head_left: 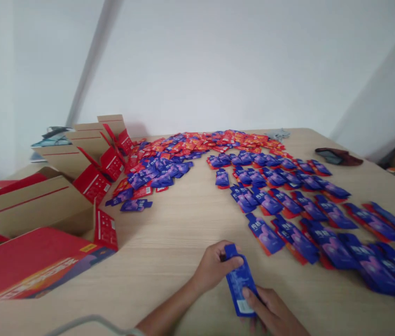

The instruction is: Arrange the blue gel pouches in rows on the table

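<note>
Blue sachet stack (240, 282) sits low on the near worktop (169, 238), glossy purple-blue with a white label at its near end; left hand (213, 268) has fingers curled round the far end, right hand (271, 310) has fingers closed over the near end. Slick packs could fan out or slip if either grip loosens. Rows of sachets (306, 219) lie right, loose pile (183, 154) far, open cartons (43, 210) left.

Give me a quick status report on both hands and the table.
Left hand and right hand both gripping one blue pouch over the table. Sorted pouch rows to the right. Open red cartons left, clear of hands.
</note>
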Tool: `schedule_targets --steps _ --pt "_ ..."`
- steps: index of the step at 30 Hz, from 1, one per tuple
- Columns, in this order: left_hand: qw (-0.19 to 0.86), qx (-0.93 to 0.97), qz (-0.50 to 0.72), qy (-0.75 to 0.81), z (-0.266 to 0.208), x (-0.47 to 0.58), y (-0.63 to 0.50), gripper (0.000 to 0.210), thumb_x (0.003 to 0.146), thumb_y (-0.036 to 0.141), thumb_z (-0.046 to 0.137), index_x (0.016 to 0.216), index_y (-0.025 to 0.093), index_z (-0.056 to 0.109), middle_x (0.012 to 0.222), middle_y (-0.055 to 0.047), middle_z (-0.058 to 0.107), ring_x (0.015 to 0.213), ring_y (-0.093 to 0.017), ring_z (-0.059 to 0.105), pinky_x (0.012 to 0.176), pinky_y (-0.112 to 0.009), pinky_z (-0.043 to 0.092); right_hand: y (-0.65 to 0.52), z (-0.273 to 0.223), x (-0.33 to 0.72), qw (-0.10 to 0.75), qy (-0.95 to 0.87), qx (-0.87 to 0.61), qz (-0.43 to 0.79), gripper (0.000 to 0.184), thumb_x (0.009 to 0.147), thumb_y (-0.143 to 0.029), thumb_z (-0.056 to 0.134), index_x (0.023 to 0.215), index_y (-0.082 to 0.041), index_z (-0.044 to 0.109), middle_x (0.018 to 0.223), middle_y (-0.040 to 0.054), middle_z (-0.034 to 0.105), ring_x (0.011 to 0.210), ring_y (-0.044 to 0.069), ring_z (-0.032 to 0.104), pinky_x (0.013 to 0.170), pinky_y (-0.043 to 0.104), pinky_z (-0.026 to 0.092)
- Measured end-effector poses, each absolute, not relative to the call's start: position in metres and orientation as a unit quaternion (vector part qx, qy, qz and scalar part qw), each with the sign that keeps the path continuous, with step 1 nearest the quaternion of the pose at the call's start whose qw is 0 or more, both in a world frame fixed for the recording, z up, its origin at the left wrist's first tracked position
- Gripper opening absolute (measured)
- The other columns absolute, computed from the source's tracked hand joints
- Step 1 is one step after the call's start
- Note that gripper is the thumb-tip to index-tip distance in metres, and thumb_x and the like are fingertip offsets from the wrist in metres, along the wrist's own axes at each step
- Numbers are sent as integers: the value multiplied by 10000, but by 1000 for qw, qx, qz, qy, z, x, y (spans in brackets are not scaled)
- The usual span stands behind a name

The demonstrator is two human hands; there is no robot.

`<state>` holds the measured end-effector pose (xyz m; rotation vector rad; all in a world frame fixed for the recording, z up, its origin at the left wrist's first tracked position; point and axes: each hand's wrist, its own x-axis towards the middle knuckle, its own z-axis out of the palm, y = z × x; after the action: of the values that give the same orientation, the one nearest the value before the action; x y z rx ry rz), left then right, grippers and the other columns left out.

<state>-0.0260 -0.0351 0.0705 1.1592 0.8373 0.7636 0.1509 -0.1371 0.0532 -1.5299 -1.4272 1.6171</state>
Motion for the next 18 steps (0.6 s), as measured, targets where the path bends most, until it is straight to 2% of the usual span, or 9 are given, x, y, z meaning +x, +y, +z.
schedule_targets --steps 4,8,13,16,18 --pt "691 527 331 368 55 -11 -34 464 783 473 826 1062 137 672 753 26 616 653 -96 541 630 -212 419 -133 63 164 275 -560 -535 570 542 933 -673 477 810 -181 669 744 19 637 694 160 562 649 250 435" --pt "677 554 335 350 49 -1 -26 477 857 537 737 1095 130 663 733 10 640 637 -105 558 622 -223 426 -130 66 187 265 -552 -529 588 533 951 -652 472 751 -177 608 687 -14 551 657 128 480 619 236 371" --pt "643 573 366 353 45 10 -11 514 961 604 553 1082 119 674 809 -79 737 698 -145 651 656 -251 474 -113 70 241 289 -487 -597 568 524 857 -679 601 675 -188 578 613 -22 499 588 119 447 561 244 346" --pt "629 593 367 343 38 16 -5 516 967 614 531 961 121 682 768 -82 725 679 -148 648 662 -257 495 -74 87 275 314 -481 -629 524 492 732 -636 755 612 -194 575 561 -25 488 524 101 407 505 248 314" --pt "629 599 363 336 31 20 -1 523 969 619 522 930 122 681 754 -79 712 676 -149 647 657 -256 498 -34 106 289 316 -503 -643 483 513 729 -647 743 580 -185 577 525 -26 466 486 79 392 486 244 292"
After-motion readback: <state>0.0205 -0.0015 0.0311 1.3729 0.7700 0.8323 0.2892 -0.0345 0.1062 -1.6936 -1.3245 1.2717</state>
